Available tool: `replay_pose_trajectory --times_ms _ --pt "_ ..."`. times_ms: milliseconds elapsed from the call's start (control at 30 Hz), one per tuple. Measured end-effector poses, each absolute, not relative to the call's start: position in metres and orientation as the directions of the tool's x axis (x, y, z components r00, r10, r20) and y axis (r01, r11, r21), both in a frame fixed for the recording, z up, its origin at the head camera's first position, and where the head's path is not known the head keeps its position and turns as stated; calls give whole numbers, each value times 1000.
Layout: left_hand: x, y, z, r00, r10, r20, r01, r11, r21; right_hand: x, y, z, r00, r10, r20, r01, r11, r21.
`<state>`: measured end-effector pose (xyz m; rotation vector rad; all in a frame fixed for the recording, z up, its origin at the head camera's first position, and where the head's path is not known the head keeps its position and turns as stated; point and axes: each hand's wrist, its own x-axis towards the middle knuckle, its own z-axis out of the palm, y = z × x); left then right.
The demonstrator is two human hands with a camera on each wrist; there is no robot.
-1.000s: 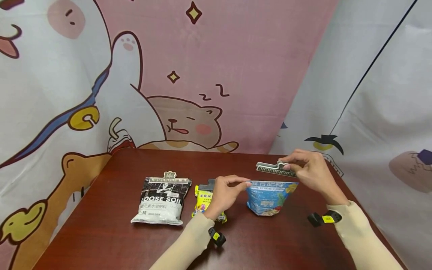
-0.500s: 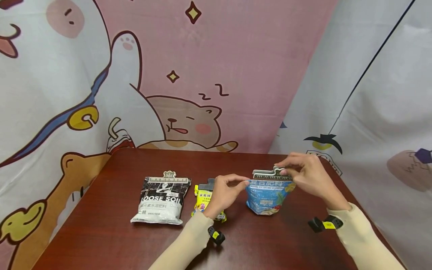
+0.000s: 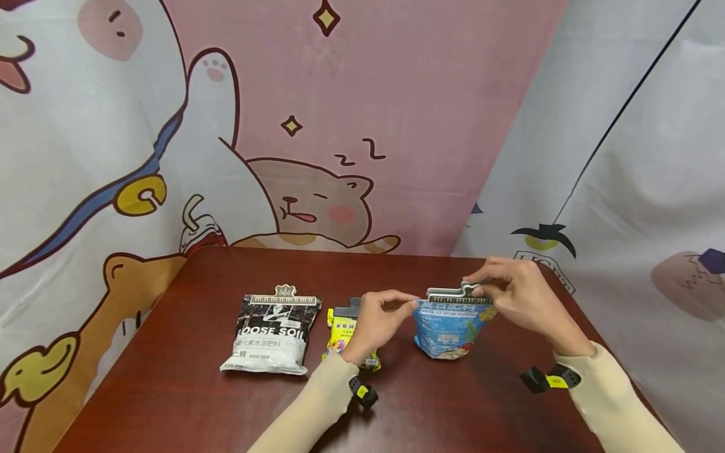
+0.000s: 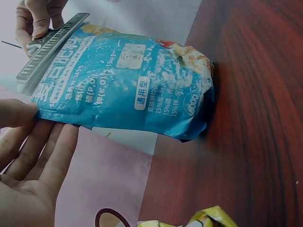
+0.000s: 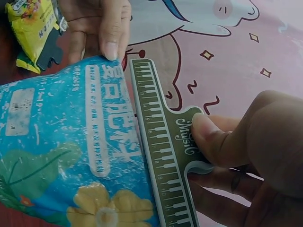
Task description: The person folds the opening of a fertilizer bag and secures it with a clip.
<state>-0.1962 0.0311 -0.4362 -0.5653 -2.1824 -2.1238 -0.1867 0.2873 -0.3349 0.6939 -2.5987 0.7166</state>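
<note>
A blue fertilizer bag (image 3: 447, 330) with Chinese print stands upright on the table. My left hand (image 3: 378, 324) pinches its top left corner between thumb and fingers, as the left wrist view (image 4: 35, 156) also shows. With thumb and fingers, my right hand (image 3: 523, 302) squeezes the handles of a green clip (image 3: 460, 296) patterned with piano keys. In the right wrist view, the clip (image 5: 163, 146) lies along the bag's top edge (image 5: 118, 118), right at it. The head view has its long jaw overlapping that edge.
Left on the table (image 3: 187, 390) lies a black-and-white soil bag (image 3: 270, 343), its top held by a cream piano-key clip (image 3: 283, 299). A yellow bag (image 3: 342, 330) with a dark clip (image 3: 347, 309) sits partly behind my left hand. A cartoon cloth (image 3: 425, 126) hangs behind.
My right hand has lowered the clip from above the blue bag down and slightly left onto its top edge. The left hand has kept its pinch on the corner.
</note>
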Motion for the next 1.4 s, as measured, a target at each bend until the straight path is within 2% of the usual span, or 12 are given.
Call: replay_pose_trajectory --times_ms 167,567,767,1100,1400 --pt "-207 32 -451 -927 236 292 299 -8 954 -186 286 -339 -811 -370 453 -551 741 -384" --pt "-209 29 -454 -915 240 323 331 -9 944 -183 281 -350 -821 -372 433 -548 725 -418" --pt "-210 27 -453 -925 219 312 310 -45 950 -185 278 -353 -814 -377 441 -554 732 -397" --pt "-214 26 -455 -917 257 306 287 -110 952 -185 272 -355 -815 -377 440 -550 743 -383" --pt "-214 24 -452 -921 283 267 248 -101 963 -187 268 -356 -812 -386 437 -555 741 -378"
